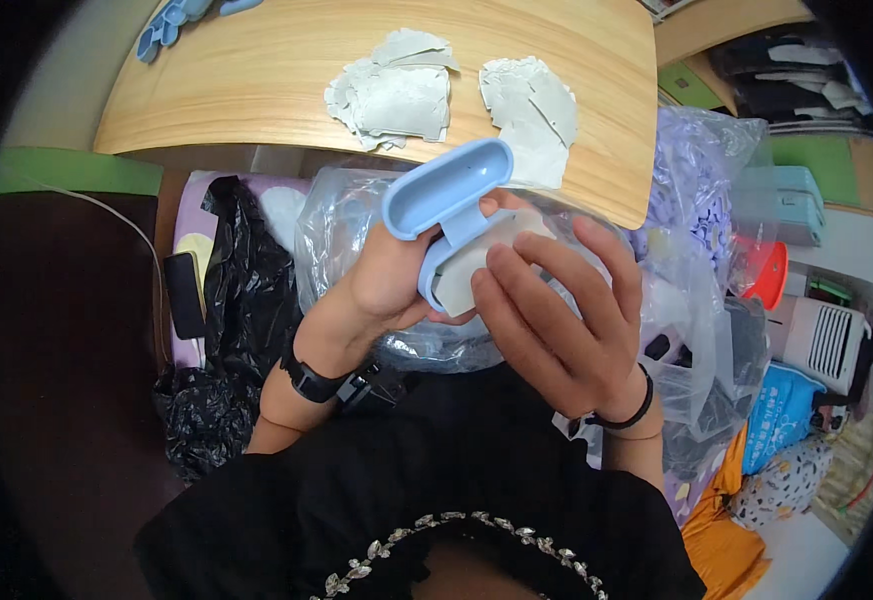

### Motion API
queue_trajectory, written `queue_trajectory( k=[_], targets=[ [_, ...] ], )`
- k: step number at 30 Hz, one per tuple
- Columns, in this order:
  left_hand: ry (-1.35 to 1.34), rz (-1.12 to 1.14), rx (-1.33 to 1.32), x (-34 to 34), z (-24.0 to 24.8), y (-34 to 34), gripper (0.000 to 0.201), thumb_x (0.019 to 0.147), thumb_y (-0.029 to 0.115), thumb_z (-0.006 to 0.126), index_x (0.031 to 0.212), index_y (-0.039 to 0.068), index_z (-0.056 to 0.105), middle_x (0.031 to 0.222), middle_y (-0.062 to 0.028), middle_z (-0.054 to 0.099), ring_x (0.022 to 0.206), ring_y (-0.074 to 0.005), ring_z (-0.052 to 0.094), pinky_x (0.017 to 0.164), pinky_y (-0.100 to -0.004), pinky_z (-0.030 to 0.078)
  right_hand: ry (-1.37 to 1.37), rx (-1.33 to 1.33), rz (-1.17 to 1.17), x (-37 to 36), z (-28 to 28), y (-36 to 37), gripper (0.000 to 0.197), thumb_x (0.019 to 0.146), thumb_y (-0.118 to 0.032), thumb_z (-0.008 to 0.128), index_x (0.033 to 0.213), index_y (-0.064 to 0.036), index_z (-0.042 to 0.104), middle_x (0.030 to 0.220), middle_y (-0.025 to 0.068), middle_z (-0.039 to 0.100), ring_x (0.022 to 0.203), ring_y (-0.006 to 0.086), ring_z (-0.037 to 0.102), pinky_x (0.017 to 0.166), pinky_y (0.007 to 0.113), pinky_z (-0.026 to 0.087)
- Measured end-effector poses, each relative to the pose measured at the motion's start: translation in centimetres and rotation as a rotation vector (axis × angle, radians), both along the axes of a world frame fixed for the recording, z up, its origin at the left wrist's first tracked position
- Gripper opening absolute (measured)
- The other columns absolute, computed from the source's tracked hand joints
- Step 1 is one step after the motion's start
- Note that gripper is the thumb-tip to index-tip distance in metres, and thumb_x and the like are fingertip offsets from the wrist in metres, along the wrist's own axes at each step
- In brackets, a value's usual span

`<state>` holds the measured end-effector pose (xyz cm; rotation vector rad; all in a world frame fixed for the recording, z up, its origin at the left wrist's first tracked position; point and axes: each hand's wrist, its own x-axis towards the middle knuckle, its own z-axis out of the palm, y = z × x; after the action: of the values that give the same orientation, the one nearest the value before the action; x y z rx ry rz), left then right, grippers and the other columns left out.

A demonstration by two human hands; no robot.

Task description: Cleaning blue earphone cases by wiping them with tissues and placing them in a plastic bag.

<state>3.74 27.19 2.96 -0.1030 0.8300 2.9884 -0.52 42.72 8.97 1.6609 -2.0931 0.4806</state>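
Observation:
My left hand (389, 275) is wrapped around a light blue plastic case (454, 182) with a rounded, hollow lid flipped back on its hinge strap. Against the case's lower part lies a thin whitish sheet piece (469, 265), which covers most of its opening. The fingers of my right hand (572, 315) press on this sheet, the little finger lifted away and the thumb hidden. On the wooden table (247, 100) beyond, two piles of similar torn sheets lie apart, a left pile (397, 95) and a right pile (535, 110).
Several blue plastic parts (165, 28) sit at the table's far left. Clear plastic bags (337, 210) lie below my hands, with a black bag (242, 290) and a phone (185, 295) at left. To the right, a bag of purple pieces (702, 210) stands near a red container (772, 277).

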Motion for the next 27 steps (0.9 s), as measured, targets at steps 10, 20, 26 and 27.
queue_trajectory(
  k=[10,20,26,27],
  targets=[
    [0.147,-0.061,0.030,-0.5,-1.3,-0.3,0.028,0.091,0.019,0.054,0.111,0.000,0.058,0.107,-0.0158,0.060,0.093,-0.0209,0.062,0.074,-0.0308,0.054,-0.121,-0.020,-0.015,0.7,-1.7,-0.4,0.026,0.068,-0.009,0.069,0.093,-0.0099,0.065,0.095,0.0041,0.062,0.089,0.0209,0.060,0.096,0.048,0.039],
    [0.202,0.074,-0.171,0.5,-3.3,-1.1,0.032,0.091,0.019,0.055,0.116,0.001,0.056,0.112,-0.0178,0.058,0.099,-0.0244,0.060,0.085,-0.0324,0.050,-0.342,0.092,-0.054,1.0,-2.0,-2.0,0.031,0.066,-0.008,0.066,0.096,-0.0123,0.063,0.101,0.0057,0.058,0.098,0.0235,0.055,0.099,0.058,0.030],
    [0.048,0.029,0.000,0.9,-4.6,-2.6,0.036,0.092,0.020,0.053,0.121,-0.001,0.052,0.112,-0.0171,0.059,0.098,-0.0241,0.060,0.084,-0.0314,0.050,-0.861,-0.050,0.055,-1.3,-1.0,-1.6,0.029,0.068,-0.004,0.067,0.097,-0.0094,0.065,0.096,0.0088,0.058,0.099,0.0247,0.056,0.096,0.047,0.037],
    [0.070,-0.101,0.083,0.7,-4.7,-3.5,0.037,0.092,0.020,0.052,0.121,-0.002,0.051,0.112,-0.0168,0.059,0.099,-0.0241,0.060,0.085,-0.0311,0.050,-1.064,-0.135,0.127,-2.5,-0.7,-1.1,0.028,0.070,-0.003,0.067,0.097,-0.0084,0.065,0.095,0.0096,0.058,0.098,0.0245,0.056,0.094,0.043,0.040]
  ],
)
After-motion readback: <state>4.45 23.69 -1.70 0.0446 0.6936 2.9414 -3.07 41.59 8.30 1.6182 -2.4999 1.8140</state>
